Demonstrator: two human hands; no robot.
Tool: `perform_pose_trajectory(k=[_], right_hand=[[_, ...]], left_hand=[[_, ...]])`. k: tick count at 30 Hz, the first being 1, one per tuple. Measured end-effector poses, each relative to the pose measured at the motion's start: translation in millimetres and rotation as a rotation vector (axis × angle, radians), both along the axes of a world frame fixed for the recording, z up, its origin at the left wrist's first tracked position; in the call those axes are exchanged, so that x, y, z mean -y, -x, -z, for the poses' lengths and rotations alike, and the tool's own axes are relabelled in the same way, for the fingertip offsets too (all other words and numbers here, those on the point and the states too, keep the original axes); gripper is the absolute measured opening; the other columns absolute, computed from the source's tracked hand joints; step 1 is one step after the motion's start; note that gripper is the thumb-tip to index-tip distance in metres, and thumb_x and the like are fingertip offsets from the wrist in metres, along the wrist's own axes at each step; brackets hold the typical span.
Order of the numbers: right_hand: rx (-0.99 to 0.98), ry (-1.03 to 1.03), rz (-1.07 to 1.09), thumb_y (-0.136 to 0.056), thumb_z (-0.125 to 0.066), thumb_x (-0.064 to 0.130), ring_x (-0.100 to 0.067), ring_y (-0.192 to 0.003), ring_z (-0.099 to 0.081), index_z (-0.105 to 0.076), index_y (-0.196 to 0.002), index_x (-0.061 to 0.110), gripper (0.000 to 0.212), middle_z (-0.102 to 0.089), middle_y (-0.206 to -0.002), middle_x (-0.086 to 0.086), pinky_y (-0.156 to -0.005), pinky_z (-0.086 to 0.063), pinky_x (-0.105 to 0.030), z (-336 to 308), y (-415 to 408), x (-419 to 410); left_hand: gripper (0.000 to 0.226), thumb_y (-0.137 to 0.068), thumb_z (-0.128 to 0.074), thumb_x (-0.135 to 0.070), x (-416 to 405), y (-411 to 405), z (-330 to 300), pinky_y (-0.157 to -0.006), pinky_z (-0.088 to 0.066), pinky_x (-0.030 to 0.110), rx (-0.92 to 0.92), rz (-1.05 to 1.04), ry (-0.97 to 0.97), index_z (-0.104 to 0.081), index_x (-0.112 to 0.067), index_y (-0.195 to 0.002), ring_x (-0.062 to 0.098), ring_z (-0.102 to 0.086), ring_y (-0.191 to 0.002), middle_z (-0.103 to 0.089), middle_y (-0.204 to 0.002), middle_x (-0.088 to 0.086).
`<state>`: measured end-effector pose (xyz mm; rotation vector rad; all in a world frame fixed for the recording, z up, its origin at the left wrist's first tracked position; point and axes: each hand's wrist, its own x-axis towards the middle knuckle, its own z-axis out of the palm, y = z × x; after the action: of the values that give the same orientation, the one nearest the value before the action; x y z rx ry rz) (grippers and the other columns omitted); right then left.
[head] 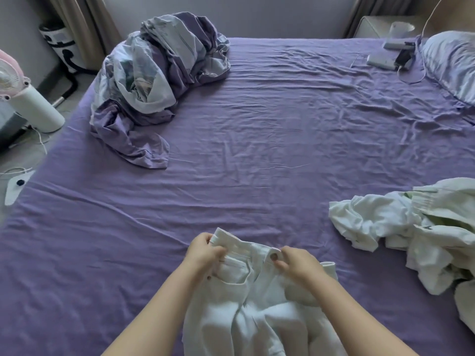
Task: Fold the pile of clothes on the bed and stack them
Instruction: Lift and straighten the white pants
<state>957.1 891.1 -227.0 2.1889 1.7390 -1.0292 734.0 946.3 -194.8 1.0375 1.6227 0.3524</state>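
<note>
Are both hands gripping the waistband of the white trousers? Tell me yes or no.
Yes: the left hand pinches one end of the waistband of the white trousers and the right hand pinches it beside the button.

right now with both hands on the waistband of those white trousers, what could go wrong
1. The white trousers lie bunched below the waistband that the left hand and right hand grip, so a fold now may trap creases.
2. The unfolded pile lies close on the right; spread legs could snag it.
3. The purple sheet is wrinkled, so a stack may sit uneven.
</note>
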Motion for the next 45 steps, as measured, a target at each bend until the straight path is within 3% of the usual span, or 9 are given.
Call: perform_pose_trajectory(k=[5, 8, 16, 23, 28, 33, 36, 39, 45], right_hand=[[-0.232, -0.032, 0.098, -0.083, -0.062, 0.025, -0.010, -0.073, -0.051, -0.057, -0.079, 0.017, 0.010, -0.061, -0.081, 0.002, -0.057, -0.035, -0.021, -72, -17, 14], [-0.322, -0.046, 0.115, -0.078, -0.066, 0.025, -0.010, -0.066, -0.048, -0.061, -0.079, 0.008, 0.018, -0.057, -0.069, 0.001, -0.059, -0.036, -0.026, -123, -27, 26], [-0.229, -0.141, -0.018, -0.076, -0.066, 0.023, -0.011, -0.058, -0.038, -0.060, -0.069, 0.006, 0.019, -0.040, -0.061, 0.003, -0.056, -0.027, -0.029, -282, -35, 73], [-0.277, -0.357, -0.008, -0.069, -0.075, 0.025, -0.012, -0.071, -0.052, -0.056, -0.072, 0.021, 0.021, -0.056, -0.074, 0.004, -0.062, -0.040, -0.030, -390, -41, 136], [-0.291, -0.502, -0.063, -0.076, -0.075, 0.020, -0.010, -0.072, -0.046, -0.051, -0.085, 0.016, 0.026, -0.054, -0.083, 0.001, -0.058, -0.035, -0.023, -444, -43, 171], [-0.249, -0.597, -0.159, -0.079, -0.074, 0.023, -0.013, -0.088, -0.053, -0.057, -0.103, 0.018, 0.030, -0.057, -0.093, 0.004, -0.067, -0.039, -0.023, -502, -39, 190], [-0.166, -0.665, -0.238, -0.077, -0.072, 0.042, -0.014, -0.078, -0.053, -0.058, -0.081, 0.022, 0.026, -0.057, -0.080, 0.006, -0.066, -0.037, -0.026, -540, -30, 196], [-0.203, -0.780, -0.273, -0.080, -0.070, 0.042, -0.015, -0.067, -0.043, -0.046, -0.071, 0.014, 0.038, -0.046, -0.069, 0.003, -0.056, -0.030, -0.019, -577, -14, 201], [-0.056, -0.872, -0.254, -0.088, -0.059, 0.043, -0.018, -0.078, -0.045, -0.040, -0.068, 0.019, 0.036, -0.045, -0.074, 0.004, -0.058, -0.029, -0.024, -621, 17, 202]], left_hand=[[0.020, -0.081, -0.060, 0.002, 16, 5, -69, -0.062, -0.044, 0.016, 0.070, 0.084, -0.189, -0.058, -0.015, -0.091, 0.009, -0.055, -0.075, -0.061, -0.086, -0.002], [0.019, -0.084, -0.058, 0.004, 28, 5, -122, -0.058, -0.043, 0.008, 0.154, 0.097, -0.282, -0.060, -0.009, -0.098, 0.007, -0.054, -0.072, -0.061, -0.082, -0.003], [0.025, -0.087, -0.053, 0.010, 84, 2, -253, -0.059, -0.048, 0.014, 0.377, 0.053, -0.444, -0.059, -0.009, -0.101, 0.013, -0.057, -0.074, -0.063, -0.085, 0.004], [0.017, -0.084, -0.051, 0.008, 151, -1, -357, -0.053, -0.048, 0.017, 0.534, -0.039, -0.551, -0.059, -0.004, -0.093, 0.013, -0.056, -0.064, -0.060, -0.075, 0.003], [0.010, -0.078, -0.056, -0.003, 191, -5, -418, -0.058, -0.044, 0.024, 0.525, -0.054, -0.642, -0.060, -0.011, -0.077, 0.014, -0.052, -0.066, -0.058, -0.069, 0.001], [0.022, -0.078, -0.076, -0.016, 225, 4, -470, -0.073, -0.058, 0.032, 0.387, 0.032, -0.743, -0.069, -0.010, -0.097, 0.018, -0.069, -0.082, -0.073, -0.090, 0.007], [0.012, -0.080, -0.074, -0.019, 235, 13, -502, -0.073, -0.056, 0.029, 0.340, 0.008, -0.887, -0.071, -0.009, -0.087, 0.014, -0.068, -0.077, -0.073, -0.081, 0.002], [0.021, -0.082, -0.073, -0.022, 236, 23, -536, -0.064, -0.053, 0.022, 0.284, -0.063, -1.014, -0.069, -0.004, -0.090, 0.006, -0.062, -0.065, -0.068, -0.078, 0.003], [0.024, -0.089, -0.064, -0.020, 238, 33, -561, -0.068, -0.046, 0.028, 0.303, -0.118, -1.133, -0.064, 0.002, -0.097, 0.015, -0.055, -0.076, -0.060, -0.083, 0.008]])
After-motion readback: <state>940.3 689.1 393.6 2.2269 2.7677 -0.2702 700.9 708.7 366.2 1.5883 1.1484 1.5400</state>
